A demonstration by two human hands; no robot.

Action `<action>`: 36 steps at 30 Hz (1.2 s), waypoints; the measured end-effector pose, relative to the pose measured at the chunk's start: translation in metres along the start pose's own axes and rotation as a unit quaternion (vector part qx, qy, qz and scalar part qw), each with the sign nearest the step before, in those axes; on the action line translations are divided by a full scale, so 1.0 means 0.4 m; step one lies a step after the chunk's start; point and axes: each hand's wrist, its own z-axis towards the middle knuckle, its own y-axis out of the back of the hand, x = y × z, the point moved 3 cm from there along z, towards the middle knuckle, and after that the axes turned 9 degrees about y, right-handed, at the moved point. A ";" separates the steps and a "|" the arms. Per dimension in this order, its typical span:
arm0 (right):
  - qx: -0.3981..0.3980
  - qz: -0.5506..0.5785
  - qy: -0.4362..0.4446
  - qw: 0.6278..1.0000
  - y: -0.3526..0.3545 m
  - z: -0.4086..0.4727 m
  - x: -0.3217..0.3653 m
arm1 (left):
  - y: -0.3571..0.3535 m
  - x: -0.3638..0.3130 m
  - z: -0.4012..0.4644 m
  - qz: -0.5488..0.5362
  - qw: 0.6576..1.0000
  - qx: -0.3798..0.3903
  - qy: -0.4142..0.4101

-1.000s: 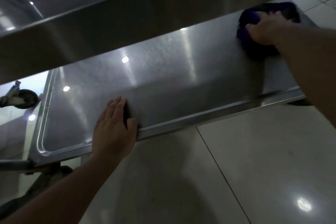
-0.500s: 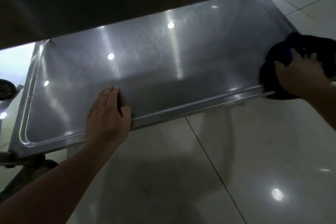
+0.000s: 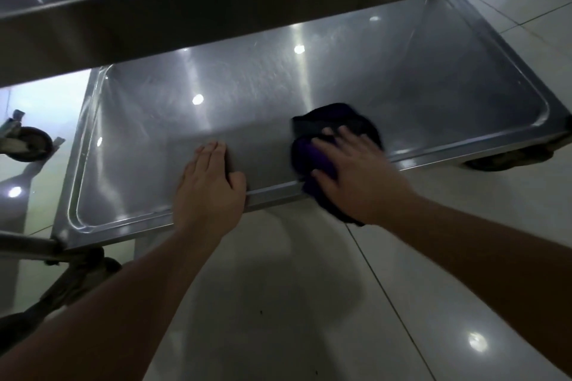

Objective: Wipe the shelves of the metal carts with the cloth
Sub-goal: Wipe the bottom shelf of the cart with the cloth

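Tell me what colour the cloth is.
The cloth is purple, looking near black where it lies in shadow; the head view shows it under the right hand.

Cloth (image 3: 312, 158): dark purple, shading to near black at its folds. Lower shelf (image 3: 418, 96): brushed silver-grey steel with white light spots. Upper shelf (image 3: 185, 18): the same grey. Floor tiles (image 3: 464, 257): glossy off-white, thin dark joints. Caster wheel (image 3: 28, 145): black.

The right hand (image 3: 359, 176) is blurred, its fingers without sharp outline. Under these fingers and the palm the middle of the cloth (image 3: 314, 158) is hidden. Beyond the fingertips of both hands the upper shelf (image 3: 154, 25) covers the far part of the lower shelf (image 3: 402, 86). The palm of the left hand (image 3: 207, 192) hides a piece of the front rim.
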 end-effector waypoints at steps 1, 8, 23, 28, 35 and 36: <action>-0.014 -0.004 -0.030 0.999 0.017 -0.014 -0.047 | 0.000 0.000 0.000 0.000 1.000 0.002 0.001; 0.011 0.012 -0.293 0.956 0.124 -0.113 -0.416 | 0.006 -0.008 -0.006 -0.015 1.000 0.007 0.004; 0.020 0.330 0.009 0.944 0.063 -0.019 0.160 | 0.006 -0.018 0.009 0.004 0.999 0.046 0.005; 0.042 0.582 -0.141 0.800 0.108 -0.088 0.135 | 0.013 -0.025 0.014 0.025 0.998 0.060 -0.007; 0.071 0.702 -0.290 0.647 0.110 -0.210 0.120 | 0.032 -0.043 0.006 0.023 0.997 0.067 0.006; 0.074 0.712 -0.287 0.637 0.114 -0.215 0.120 | 0.033 -0.045 0.003 0.024 0.998 0.062 0.005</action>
